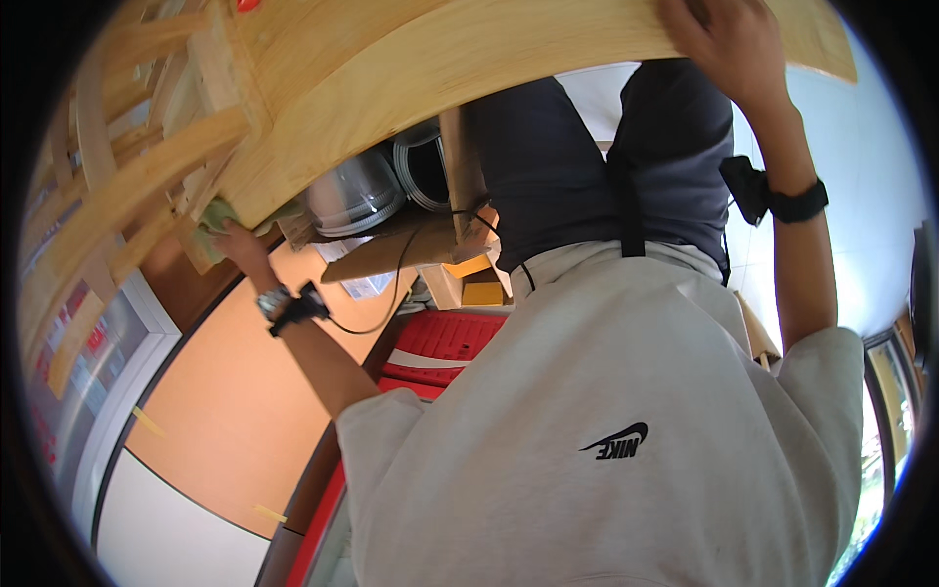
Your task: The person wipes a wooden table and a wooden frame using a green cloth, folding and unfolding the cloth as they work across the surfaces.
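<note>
At the left, my left hand (242, 253) is shut on a green cloth (216, 217), at the end of a long wooden board (440, 55) where a slatted wooden frame (176, 158) stands. The cloth lies against the wood, partly hidden by my fingers. At the upper right, my right hand (733, 51) touches the front part of the same board. Its fingers run towards the picture's top edge, and whether they grip the board cannot be seen. Both wrists carry black strapped devices; the left one also has a watch (273, 301).
Beneath the board are clear plastic containers (356, 194), an opened cardboard box (403, 249) and yellow boxes (482, 293). A red plastic crate (444, 345) sits beside my body. A black cable (400, 282) hangs from my left wrist device. An orange panel (235, 396) stands at left.
</note>
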